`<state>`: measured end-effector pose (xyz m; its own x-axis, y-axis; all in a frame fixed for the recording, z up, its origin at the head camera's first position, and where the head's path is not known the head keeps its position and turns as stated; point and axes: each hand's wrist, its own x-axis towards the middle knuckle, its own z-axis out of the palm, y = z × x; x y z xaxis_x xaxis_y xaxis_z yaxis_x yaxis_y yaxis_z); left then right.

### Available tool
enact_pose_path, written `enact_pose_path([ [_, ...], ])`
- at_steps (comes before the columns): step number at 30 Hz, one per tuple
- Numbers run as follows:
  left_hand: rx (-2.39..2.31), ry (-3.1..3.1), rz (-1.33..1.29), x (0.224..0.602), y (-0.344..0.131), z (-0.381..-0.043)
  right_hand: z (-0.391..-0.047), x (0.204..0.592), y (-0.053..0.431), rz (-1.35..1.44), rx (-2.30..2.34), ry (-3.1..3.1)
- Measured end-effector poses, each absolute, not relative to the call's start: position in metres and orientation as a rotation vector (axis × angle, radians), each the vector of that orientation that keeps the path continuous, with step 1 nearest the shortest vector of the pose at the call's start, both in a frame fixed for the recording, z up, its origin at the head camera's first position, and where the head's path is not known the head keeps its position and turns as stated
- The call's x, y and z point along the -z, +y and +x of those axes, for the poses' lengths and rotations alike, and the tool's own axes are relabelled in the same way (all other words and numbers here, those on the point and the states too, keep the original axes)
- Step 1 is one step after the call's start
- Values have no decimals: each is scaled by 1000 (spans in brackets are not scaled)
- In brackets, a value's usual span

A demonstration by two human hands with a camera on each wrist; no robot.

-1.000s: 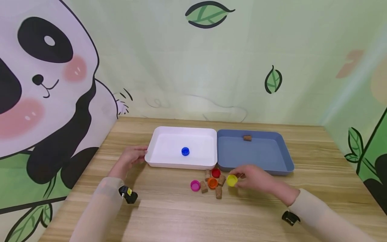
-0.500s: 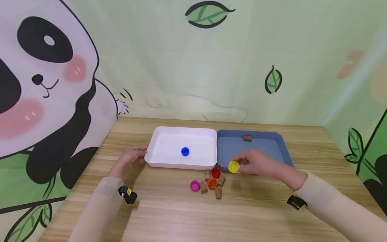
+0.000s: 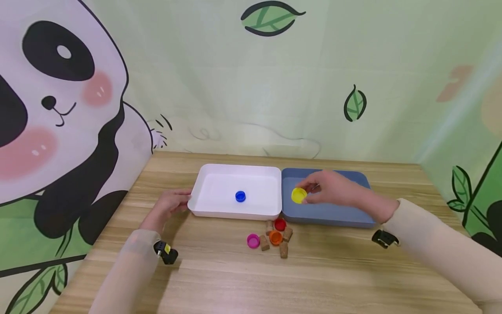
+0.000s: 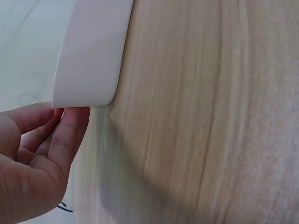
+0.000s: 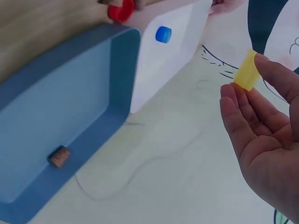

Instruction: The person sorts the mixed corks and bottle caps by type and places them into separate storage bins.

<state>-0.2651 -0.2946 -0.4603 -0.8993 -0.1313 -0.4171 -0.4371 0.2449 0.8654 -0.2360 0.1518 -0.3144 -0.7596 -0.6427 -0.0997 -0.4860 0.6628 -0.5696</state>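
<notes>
In the head view my right hand (image 3: 331, 188) is over the blue-grey tray (image 3: 329, 214) and pinches a yellow bottle cap (image 3: 299, 196) between thumb and fingers. The right wrist view shows the yellow cap (image 5: 246, 71) edge-on at the fingertips. My left hand (image 3: 169, 206) touches the left end of the white tray (image 3: 235, 214). In the left wrist view its fingertips (image 4: 70, 119) rest against the tray's end wall (image 4: 88, 84). A blue bottle cap (image 3: 240, 196) lies in the white tray. A cork (image 5: 59, 157) lies in the blue-grey tray, hidden behind my right hand in the head view.
In front of the trays, on the wooden table (image 3: 219, 270), lie a red cap (image 3: 280, 224), an orange cap (image 3: 276, 237), a magenta cap (image 3: 253, 240) and several corks (image 3: 283, 250). The two trays stand side by side. A printed backdrop (image 3: 219, 87) rises behind the table.
My right hand has lifted the yellow cap from beside the pile and carried it away from me, over the blue-grey tray. The left hand has stayed at the white tray.
</notes>
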Motion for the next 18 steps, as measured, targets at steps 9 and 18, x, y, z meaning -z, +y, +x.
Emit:
enact_pose_path([
  [9, -1671, 2277, -531, 459, -294, -264, -251, 293, 142, -851, 732, 2567],
  [18, -1714, 2270, -494, 458, -294, -263, -266, 269, 132, -880, 669, 2621],
])
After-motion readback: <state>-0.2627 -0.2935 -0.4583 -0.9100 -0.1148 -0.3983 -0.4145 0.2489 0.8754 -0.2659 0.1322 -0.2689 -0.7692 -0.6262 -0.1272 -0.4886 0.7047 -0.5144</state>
